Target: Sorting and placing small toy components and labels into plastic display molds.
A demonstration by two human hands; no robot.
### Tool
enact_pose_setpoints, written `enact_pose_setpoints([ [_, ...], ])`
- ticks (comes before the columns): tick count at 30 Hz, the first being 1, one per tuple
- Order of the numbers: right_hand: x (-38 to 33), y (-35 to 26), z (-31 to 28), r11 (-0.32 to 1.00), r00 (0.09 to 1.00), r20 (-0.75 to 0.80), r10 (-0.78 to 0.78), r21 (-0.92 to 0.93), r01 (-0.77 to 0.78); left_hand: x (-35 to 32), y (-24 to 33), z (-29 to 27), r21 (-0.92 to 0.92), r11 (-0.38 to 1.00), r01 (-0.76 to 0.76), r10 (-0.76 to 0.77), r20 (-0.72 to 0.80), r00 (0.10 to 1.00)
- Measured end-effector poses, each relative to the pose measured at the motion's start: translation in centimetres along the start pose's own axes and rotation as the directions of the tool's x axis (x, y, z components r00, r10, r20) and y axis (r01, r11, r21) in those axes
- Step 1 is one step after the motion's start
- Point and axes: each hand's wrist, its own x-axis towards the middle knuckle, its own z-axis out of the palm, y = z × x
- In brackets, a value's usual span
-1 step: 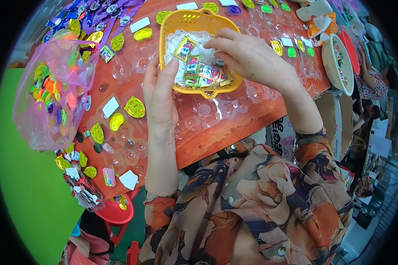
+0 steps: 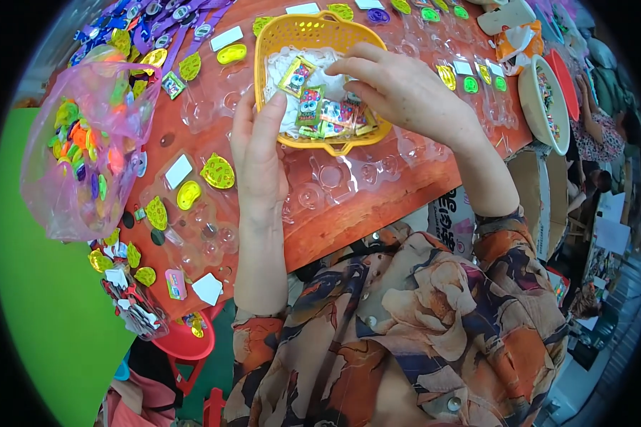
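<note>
- Left hand (image 2: 260, 153): thumb over the near-left edge of the yellow basket (image 2: 299, 30), fingers outside; basket wall held between them.
- Right hand (image 2: 417, 92): over the basket's right side, fingers bent and slightly spread, tips above the contents. Can't tell if they pinch anything; thumb side is partly hidden.
- Basket: at the table's near edge, in front of the person, between both hands.
- Contents: white pieces (image 2: 280, 65) underneath, shiny printed sachets (image 2: 310, 105) on top, bunched toward the near side.
- Red-brown table (image 2: 320, 231): clear plastic trays (image 2: 329, 174) just below the basket and around it.
- Left of left hand: yellow patterned foil piece (image 2: 217, 172), yellow oval piece (image 2: 189, 195), white card (image 2: 178, 172).
- Far left: pink translucent bag (image 2: 43, 160) of bright small parts.
- Right: cream bowl (image 2: 528, 89), well apart from the basket.
</note>
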Motion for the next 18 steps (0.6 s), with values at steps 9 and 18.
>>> enact_pose_setpoints([
  [9, 1.1, -1.4, 2.3, 0.968, 0.957, -0.188, -0.22, 0.077, 0.238, 0.2, 0.1, 0.0, 0.019, 1.0, -0.01, 0.01, -0.018, 1.0],
  [18, 4.7, 13.4, 0.9, 0.951, 0.813, -0.537, 0.225, -0.062, -0.304, 0.1, 0.5, -0.7, 0.0, 1.0, 0.024, -0.024, -0.058, 0.998],
])
